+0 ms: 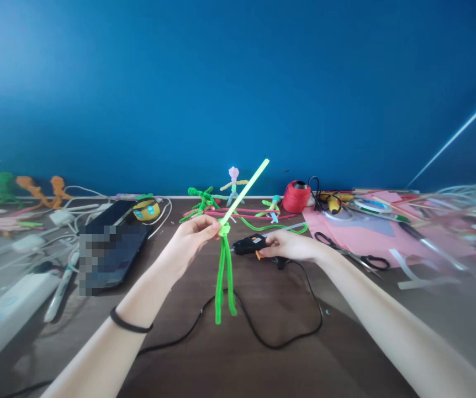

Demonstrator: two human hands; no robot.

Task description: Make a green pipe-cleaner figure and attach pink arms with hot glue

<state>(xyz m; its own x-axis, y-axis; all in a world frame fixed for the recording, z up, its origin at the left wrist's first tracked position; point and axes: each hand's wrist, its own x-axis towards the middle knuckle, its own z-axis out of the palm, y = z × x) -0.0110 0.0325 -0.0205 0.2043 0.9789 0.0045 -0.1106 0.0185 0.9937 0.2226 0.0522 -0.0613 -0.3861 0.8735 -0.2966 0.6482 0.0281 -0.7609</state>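
Note:
Between its fingertips my left hand [199, 235] pinches a green pipe cleaner piece [222, 271] near its top knot, and two green strands hang down from there. A straight yellow-green strip [246, 189] slants up to the right from the same pinch; what joins it is partly covered by the fingers. My right hand [285, 246] is closed around a black glue gun [249, 244], its nozzle pointing left toward the green strands. A finger lies by the orange trigger. A clear glue stick sticks out behind the gun. The nozzle tip seems close to the strands; contact is unclear.
Pipe cleaner figures [233, 182] and a red thread spool [296, 197] stand along the blue wall. Scissors [362, 257] and pink paper [337, 235] lie right. A phone [116, 257], white cables and a power strip [12, 315] lie left. The black cord [279, 347] loops across the table.

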